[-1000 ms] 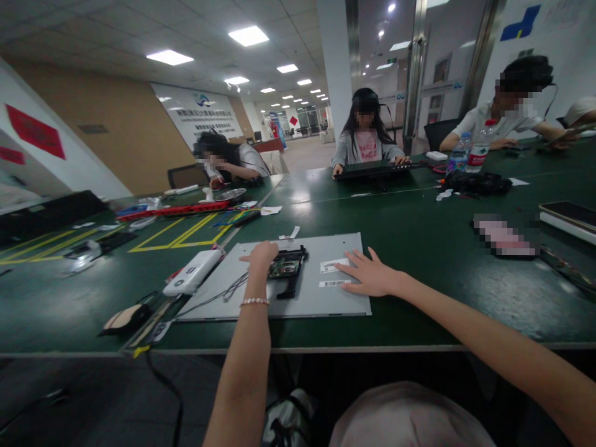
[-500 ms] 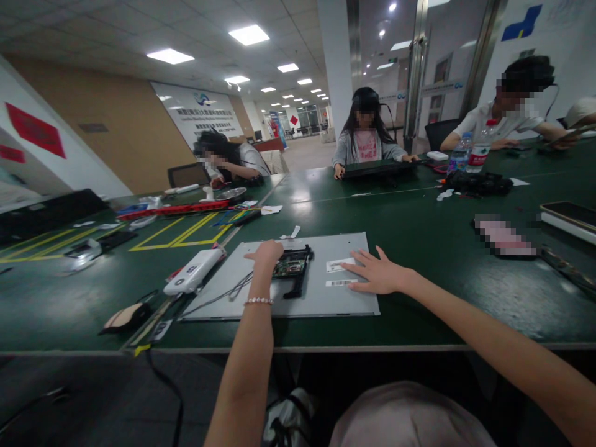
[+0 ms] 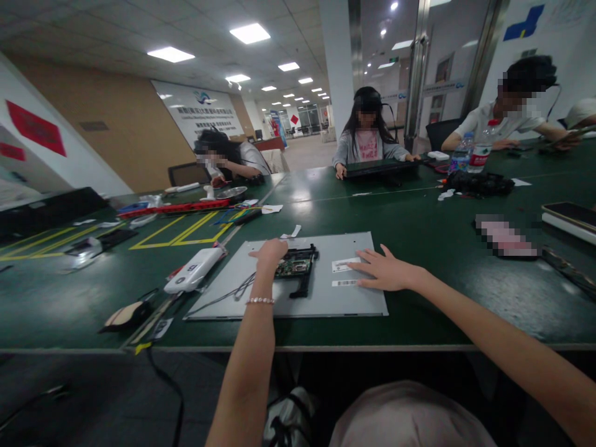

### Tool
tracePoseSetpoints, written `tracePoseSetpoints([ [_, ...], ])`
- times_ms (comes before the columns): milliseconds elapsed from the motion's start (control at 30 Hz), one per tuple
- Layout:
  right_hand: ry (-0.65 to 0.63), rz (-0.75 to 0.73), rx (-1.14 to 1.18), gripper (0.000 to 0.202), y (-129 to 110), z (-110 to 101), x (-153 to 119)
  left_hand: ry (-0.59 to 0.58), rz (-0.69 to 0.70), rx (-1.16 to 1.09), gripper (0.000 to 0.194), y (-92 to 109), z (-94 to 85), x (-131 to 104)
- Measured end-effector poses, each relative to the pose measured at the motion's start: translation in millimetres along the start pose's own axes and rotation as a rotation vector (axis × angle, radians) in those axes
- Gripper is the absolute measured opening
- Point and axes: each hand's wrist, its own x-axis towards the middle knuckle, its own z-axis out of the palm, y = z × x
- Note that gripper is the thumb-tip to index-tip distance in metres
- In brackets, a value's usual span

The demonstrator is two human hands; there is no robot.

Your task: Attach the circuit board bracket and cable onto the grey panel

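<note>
1. Panel, flat and grey, lies on the green desk near its front edge, one long side running roughly along that edge.
2. Circuit board sits around the panel's middle, with a black bracket along it; thin grey cables run from there toward the panel's front left corner.
3. Left hand is over the board's left end, with a beaded bracelet at the wrist. Most of its fingers are hidden, so whether they grasp the board cannot be told.
4. Right hand is spread, palm down and fingers apart, grasping nothing, over the panel's right edge; its fingertips reach a white label and a barcode sticker.
5. White device lies just beside the panel's left edge, and a beige and black object lies closer to the desk's front edge.
6. Paper scraps lie by the panel's far edge.
7. Co-worker at the desk's far edge holds a dark flat panel; two bottles stand to the right.
</note>
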Motion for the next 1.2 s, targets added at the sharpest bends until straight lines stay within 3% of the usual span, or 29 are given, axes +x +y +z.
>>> tracePoseSetpoints([
  [167, 0.055, 0.0, -0.01, 0.064, -5, -2, -2, 0.033, -0.033, -0.008, 0.046, -4, -3.4, -1],
  [300, 0.065, -0.033, -0.02, 0.065, -8, -1, -2, 0.084, -0.137, 0.014, 0.047, -15, -4.5, 2],
  [467, 0.045, -0.032, -0.027, 0.066, -9, 0, -2, 0.03, -0.231, 0.034, 0.049, -27, -3.7, 9],
  [1000, 0.05, 0.001, -0.039, 0.062, -7, -8, -5, -0.024, -0.158, 0.054, 0.046, -17, -8.1, 2],
  [1200, -0.053, 0.048, 0.019, 0.066, 5, -10, -11, -0.123, -0.104, 0.082, 0.053, -13, -14.5, -6],
])
